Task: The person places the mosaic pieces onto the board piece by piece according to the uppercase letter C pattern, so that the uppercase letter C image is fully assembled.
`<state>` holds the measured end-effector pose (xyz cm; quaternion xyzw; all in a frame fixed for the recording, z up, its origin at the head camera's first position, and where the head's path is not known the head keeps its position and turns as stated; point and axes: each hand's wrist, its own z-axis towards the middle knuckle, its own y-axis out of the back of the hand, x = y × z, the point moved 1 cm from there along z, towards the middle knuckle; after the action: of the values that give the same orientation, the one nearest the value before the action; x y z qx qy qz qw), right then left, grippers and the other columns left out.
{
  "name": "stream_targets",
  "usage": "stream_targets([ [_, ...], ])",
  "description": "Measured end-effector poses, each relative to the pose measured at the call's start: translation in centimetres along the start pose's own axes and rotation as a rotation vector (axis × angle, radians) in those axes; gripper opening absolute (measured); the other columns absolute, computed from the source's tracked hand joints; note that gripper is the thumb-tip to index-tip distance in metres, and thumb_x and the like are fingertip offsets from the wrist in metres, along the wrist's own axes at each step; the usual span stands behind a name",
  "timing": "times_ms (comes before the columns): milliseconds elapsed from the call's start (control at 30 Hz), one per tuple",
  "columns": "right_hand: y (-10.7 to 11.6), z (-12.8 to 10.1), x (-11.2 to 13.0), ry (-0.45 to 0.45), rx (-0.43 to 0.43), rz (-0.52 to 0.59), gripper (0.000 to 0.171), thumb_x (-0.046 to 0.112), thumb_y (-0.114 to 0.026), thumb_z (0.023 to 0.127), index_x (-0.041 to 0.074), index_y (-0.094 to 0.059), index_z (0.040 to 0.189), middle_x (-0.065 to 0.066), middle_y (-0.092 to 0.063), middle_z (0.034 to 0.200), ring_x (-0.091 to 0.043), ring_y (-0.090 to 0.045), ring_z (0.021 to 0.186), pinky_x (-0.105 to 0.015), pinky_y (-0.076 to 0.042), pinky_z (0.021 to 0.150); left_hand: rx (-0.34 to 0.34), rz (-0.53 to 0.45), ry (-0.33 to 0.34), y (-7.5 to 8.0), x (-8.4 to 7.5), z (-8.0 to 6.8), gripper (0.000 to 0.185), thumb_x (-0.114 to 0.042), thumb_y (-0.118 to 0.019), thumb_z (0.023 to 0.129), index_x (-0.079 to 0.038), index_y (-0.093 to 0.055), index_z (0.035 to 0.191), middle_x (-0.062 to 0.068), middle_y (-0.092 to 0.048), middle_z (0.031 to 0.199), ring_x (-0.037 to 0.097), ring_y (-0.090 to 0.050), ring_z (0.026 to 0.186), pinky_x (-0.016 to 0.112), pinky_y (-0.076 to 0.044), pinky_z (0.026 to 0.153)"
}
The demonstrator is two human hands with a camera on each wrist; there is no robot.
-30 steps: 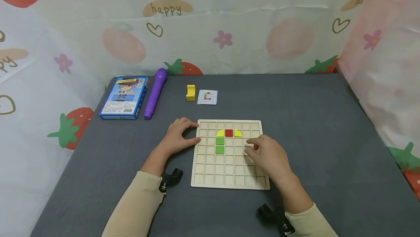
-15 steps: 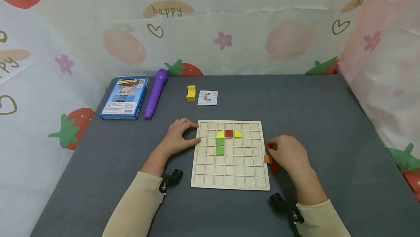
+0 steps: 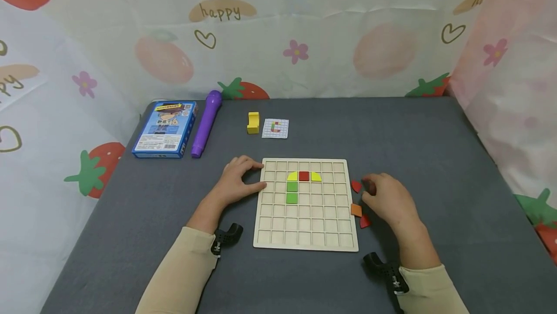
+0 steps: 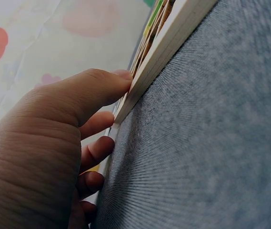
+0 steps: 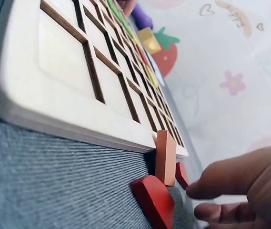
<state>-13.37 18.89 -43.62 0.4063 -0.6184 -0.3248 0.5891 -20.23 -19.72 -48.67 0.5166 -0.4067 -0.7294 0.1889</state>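
A pale wooden grid board (image 3: 304, 227) lies on the table. Set in it are two green squares (image 3: 292, 192), a red square (image 3: 303, 176) and yellow rounded pieces (image 3: 292, 176). My left hand (image 3: 237, 178) rests thumb and index fingertip on the board's left edge; the left wrist view shows the thumb (image 4: 102, 86) on the rim. Right of the board, my right hand (image 3: 389, 200) hovers with thumb and fingers apart, nothing visible between them. Near it lie a red piece (image 3: 356, 186), an orange square (image 3: 356, 209) leaning on the board's edge and another red piece (image 5: 155, 199).
Behind the board stand a yellow block (image 3: 253, 123) and a small pattern card (image 3: 275, 129) with a coloured grid. A purple microphone-shaped toy (image 3: 206, 123) and a blue box (image 3: 164, 129) lie at the back left.
My right hand has moved from over the board to the right of it, then slightly away from the loose pieces, uncovering the red one it was touching. The left hand has stayed still.
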Motion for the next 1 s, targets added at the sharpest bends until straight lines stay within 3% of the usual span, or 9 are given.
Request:
stream_targets([
  [133, -0.5, 0.0, 0.2, 0.054, -0.012, -0.008, 0.043, 0.015, -0.070, 0.094, 0.002, -0.067, 0.134, -0.018, -0.061, 0.112, -0.032, -0.061, 0.093, -0.050, -0.051, 0.074, -0.003, 0.002, -0.004, 0.0, 0.0, 0.0, 0.052, -0.037, -0.083, 0.087, -0.012, -0.070, 0.130, 0.006, -0.060, 0.120, 0.026, -0.050, 0.110, 0.050, -0.036, 0.100],
  [233, -0.9, 0.0, 0.4, 0.068, -0.048, -0.027, 0.038, 0.018, -0.075, 0.094, 0.003, -0.071, 0.129, -0.016, -0.062, 0.109, -0.029, -0.062, 0.088, -0.047, -0.052, 0.071, -0.005, 0.002, -0.006, 0.1, -0.1, -0.1, 0.052, -0.037, -0.083, 0.086, -0.012, -0.070, 0.130, 0.006, -0.060, 0.119, 0.026, -0.050, 0.109, 0.050, -0.036, 0.099],
  [433, -1.4, 0.1, 0.4, 0.033, -0.080, -0.059, 0.028, 0.019, -0.077, 0.093, 0.002, -0.076, 0.115, -0.014, -0.067, 0.103, -0.029, -0.064, 0.086, -0.048, -0.053, 0.072, -0.004, 0.002, -0.001, 0.0, -0.1, 0.0, 0.052, -0.037, -0.083, 0.087, -0.012, -0.070, 0.130, 0.006, -0.060, 0.119, 0.025, -0.050, 0.110, 0.050, -0.035, 0.099],
  [733, -1.2, 0.1, 0.2, 0.010, -0.070, -0.030, 0.032, 0.016, -0.075, 0.092, 0.000, -0.074, 0.119, -0.017, -0.067, 0.108, -0.033, -0.064, 0.091, -0.050, -0.053, 0.077, -0.006, 0.000, -0.002, 0.1, -0.1, 0.0, 0.051, -0.037, -0.083, 0.087, -0.012, -0.070, 0.130, 0.006, -0.060, 0.119, 0.026, -0.050, 0.110, 0.050, -0.035, 0.101],
  [1000, -0.8, 0.0, 0.3, 0.030, -0.106, -0.003, 0.029, 0.021, -0.076, 0.092, 0.002, -0.075, 0.114, -0.014, -0.069, 0.102, -0.028, -0.064, 0.084, -0.046, -0.052, 0.068, -0.009, 0.000, -0.006, 0.0, 0.0, 0.0, 0.050, -0.037, -0.083, 0.087, -0.012, -0.070, 0.129, 0.006, -0.060, 0.119, 0.026, -0.050, 0.111, 0.050, -0.035, 0.101],
])
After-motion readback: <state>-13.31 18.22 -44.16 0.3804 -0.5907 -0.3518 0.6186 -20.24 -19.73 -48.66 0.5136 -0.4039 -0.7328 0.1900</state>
